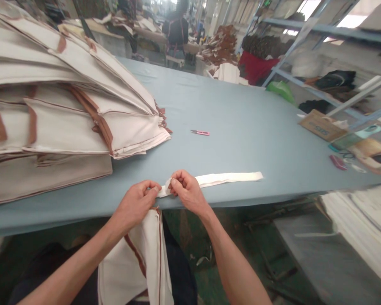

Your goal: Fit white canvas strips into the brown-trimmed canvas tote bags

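Note:
A long white fabric strip (228, 178) lies along the front edge of the table, its far end pointing right. My left hand (139, 201) pinches its left end, fingers closed. Close beside it, my right hand (186, 190) is closed on the strip too, lifting a small folded part between thumb and fingers. Below my left hand, a cream fabric piece with brown edging (157, 254) hangs off the table edge over my lap. Whether my left hand also grips that piece is hidden. Pink-handled thread snips (200, 132) lie on the table beyond my hands.
A big pile of cream fabric pieces with brown trim (60, 123) covers the left of the blue-grey table (235, 123). On the right are a cardboard box (322, 125), blue shelving (324, 27) and a stack of cream fabric (365, 224). A person (177, 31) is in the background.

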The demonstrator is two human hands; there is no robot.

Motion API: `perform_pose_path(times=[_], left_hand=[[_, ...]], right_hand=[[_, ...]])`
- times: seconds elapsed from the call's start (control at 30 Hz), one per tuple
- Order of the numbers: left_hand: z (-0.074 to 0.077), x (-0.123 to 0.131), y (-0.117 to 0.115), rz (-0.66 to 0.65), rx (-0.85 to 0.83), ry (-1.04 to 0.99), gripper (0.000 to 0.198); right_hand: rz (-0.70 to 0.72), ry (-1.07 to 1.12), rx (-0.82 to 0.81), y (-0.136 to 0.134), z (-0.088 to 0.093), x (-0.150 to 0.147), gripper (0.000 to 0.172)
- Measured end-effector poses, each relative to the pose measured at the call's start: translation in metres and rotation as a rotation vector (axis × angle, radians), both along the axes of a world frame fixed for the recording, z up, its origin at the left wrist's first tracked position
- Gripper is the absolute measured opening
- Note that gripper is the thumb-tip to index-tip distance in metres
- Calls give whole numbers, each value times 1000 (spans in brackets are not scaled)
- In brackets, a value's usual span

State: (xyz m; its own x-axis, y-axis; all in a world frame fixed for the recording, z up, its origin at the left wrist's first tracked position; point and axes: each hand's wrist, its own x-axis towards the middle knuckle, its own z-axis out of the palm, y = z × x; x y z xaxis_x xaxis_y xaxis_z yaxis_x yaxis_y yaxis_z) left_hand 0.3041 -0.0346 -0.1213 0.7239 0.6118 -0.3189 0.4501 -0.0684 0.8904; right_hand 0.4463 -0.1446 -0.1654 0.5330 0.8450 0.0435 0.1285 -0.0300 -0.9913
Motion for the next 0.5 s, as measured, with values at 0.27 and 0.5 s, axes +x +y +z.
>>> perform_pose_path(times=[0.27,0.5], left_hand=[[-5,-7,2,-153,192,55,52],[-5,-9,-16,-354,579,285,44]], right_hand=[[-50,75,36,-1,-4,0,21],[-80,226,96,1,-6,4,25]])
